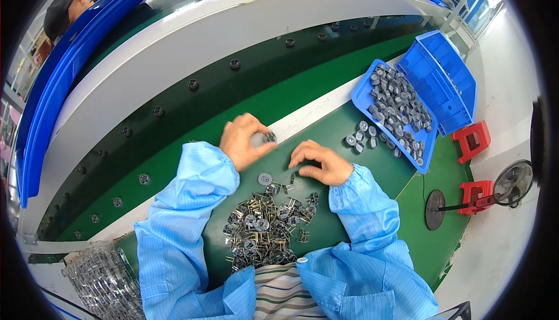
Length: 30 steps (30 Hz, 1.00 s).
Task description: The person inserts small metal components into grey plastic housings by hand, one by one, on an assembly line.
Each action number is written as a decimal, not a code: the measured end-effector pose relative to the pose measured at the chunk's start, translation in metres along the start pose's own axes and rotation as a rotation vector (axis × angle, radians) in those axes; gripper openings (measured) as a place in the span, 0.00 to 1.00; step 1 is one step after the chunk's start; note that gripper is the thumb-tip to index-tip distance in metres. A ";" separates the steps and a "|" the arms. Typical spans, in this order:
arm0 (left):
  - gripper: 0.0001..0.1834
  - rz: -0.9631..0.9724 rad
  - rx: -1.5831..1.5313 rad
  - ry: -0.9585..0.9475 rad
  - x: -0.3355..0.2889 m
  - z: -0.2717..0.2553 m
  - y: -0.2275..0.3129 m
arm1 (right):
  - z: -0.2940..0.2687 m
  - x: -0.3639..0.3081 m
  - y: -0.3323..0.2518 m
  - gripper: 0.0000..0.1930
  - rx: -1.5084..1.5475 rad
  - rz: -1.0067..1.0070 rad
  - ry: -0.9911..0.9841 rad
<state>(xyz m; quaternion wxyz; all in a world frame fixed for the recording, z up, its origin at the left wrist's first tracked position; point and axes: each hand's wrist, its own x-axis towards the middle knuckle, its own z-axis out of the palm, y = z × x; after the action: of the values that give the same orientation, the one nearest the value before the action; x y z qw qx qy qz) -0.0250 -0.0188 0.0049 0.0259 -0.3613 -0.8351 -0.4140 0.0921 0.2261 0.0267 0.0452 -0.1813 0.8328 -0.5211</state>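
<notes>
In my left hand [240,144], fingers and thumb close on a round grey plug housing [259,139] with dark parts at its right side; motion blurs it a little. To the right, my right hand [321,164] is curled, its thumb and fingertips at a small part with metal pins [295,178]. A loose grey disc-shaped cover [265,178] lies between the hands, nearer to me. Close to my body is a heap of small dark parts with brass-coloured pins [262,227]. Both forearms wear light blue sleeves.
A blue bin [364,90] of grey round housings lies tipped at the right, several housings [357,138] spilled beside it. Another blue bin [445,81] stands behind. Across runs a green conveyor [192,151] with spaced round parts. Clear plastic trays [105,279] stack at lower left; a fan [512,183] stands right.
</notes>
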 end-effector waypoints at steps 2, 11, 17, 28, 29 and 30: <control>0.14 -0.085 0.178 0.043 0.007 -0.012 -0.010 | -0.002 0.000 -0.003 0.10 -0.147 -0.202 -0.156; 0.25 -0.031 0.296 0.022 0.011 -0.035 -0.006 | 0.007 0.002 0.011 0.05 -0.399 0.007 0.190; 0.23 0.344 -0.184 -0.807 0.005 -0.038 0.016 | 0.003 -0.001 0.006 0.04 -0.416 0.118 0.288; 0.12 0.235 -0.113 -0.391 -0.010 0.004 0.022 | 0.004 -0.004 0.007 0.11 -0.501 0.011 0.081; 0.11 0.216 -0.132 -0.347 -0.011 0.006 0.022 | 0.004 -0.004 0.005 0.12 -0.510 -0.002 0.082; 0.11 0.197 -0.151 -0.302 -0.012 0.007 0.021 | 0.003 -0.004 0.003 0.13 -0.520 -0.015 0.082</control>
<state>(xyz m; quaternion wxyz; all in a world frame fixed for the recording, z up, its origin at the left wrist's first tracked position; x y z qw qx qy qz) -0.0009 -0.0120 0.0104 -0.0868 -0.5003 -0.7565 -0.4121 0.0961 0.2260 0.0216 -0.0406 -0.1715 0.9386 -0.2966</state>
